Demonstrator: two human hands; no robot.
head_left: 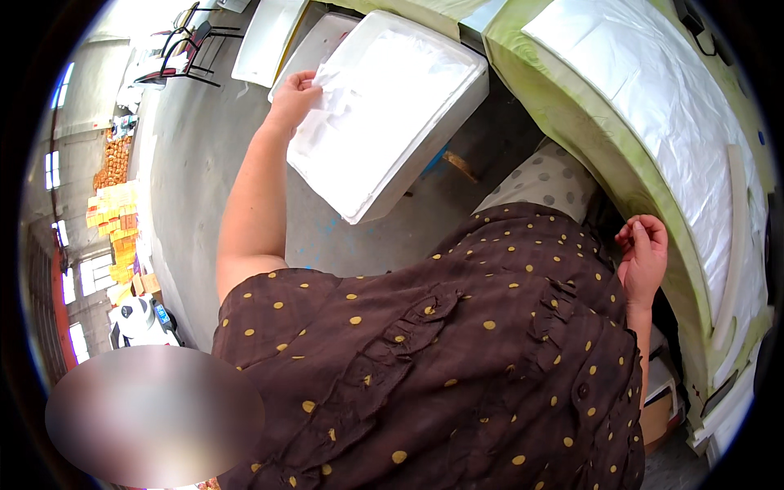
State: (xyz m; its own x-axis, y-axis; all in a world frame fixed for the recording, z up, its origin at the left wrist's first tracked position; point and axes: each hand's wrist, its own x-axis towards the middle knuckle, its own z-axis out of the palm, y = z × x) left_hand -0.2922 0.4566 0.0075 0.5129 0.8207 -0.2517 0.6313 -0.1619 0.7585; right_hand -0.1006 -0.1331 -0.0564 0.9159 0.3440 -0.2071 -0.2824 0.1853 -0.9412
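My left hand [298,100] reaches to the near left rim of a white plastic bin [428,147]. Its fingers are closed on a thin white plastic sheet [333,91] that lies at the bin's edge. More white, overexposed material [400,90] fills the bin; separate pieces cannot be made out. On the other side, my right hand [643,251] hangs by the side of the green-covered table [653,184]. Its fingers curl in against the thumb, and nothing shows in them.
White sheeting [645,90] covers the table top, with a pale curved strip [735,237] along it. Another white bin [268,41] stands behind. Dark-framed chairs [192,49] stand at the far left, before stacked yellow boxes [114,212]. A cardboard box [656,420] sits under the table.
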